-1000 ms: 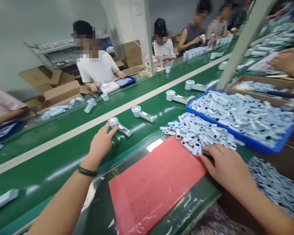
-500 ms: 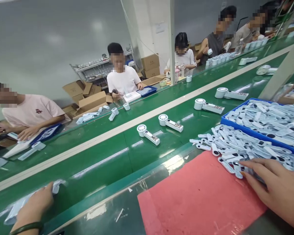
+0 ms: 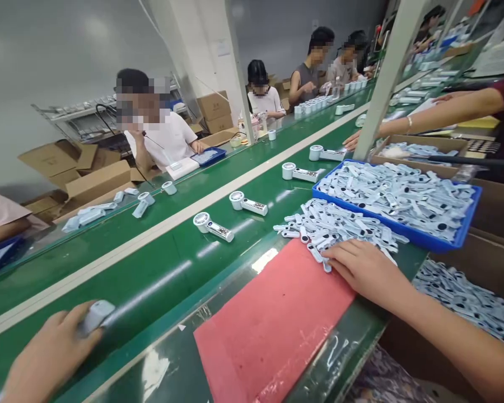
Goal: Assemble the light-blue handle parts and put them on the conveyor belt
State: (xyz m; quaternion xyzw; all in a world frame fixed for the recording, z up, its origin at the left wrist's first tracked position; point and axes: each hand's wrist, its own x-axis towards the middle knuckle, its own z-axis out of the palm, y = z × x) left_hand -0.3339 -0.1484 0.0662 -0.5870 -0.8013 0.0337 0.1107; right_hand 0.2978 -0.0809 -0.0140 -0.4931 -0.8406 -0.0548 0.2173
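My left hand (image 3: 46,352) is at the lower left on the green conveyor belt (image 3: 151,263), its fingers closed round a pale blue-white handheld unit (image 3: 96,315). My right hand (image 3: 363,270) rests palm down on the near edge of a loose pile of small pale blue plastic parts (image 3: 331,229), beside the red foam mat (image 3: 269,319). Whether its fingers hold a part is hidden under the palm. Two round-headed units (image 3: 213,226) (image 3: 247,204) lie on the belt ahead of me.
A blue tray (image 3: 428,238) heaped with the same parts stands right of the pile, with a cardboard box (image 3: 453,145) behind it. A co-worker's arm (image 3: 428,115) reaches in from the right past a metal post (image 3: 382,84). Several people sit across the belt.
My left hand left the unit ahead, swung to the lower left and took hold of another unit. My right hand stayed at the pile's near edge. The view swung left, then back.
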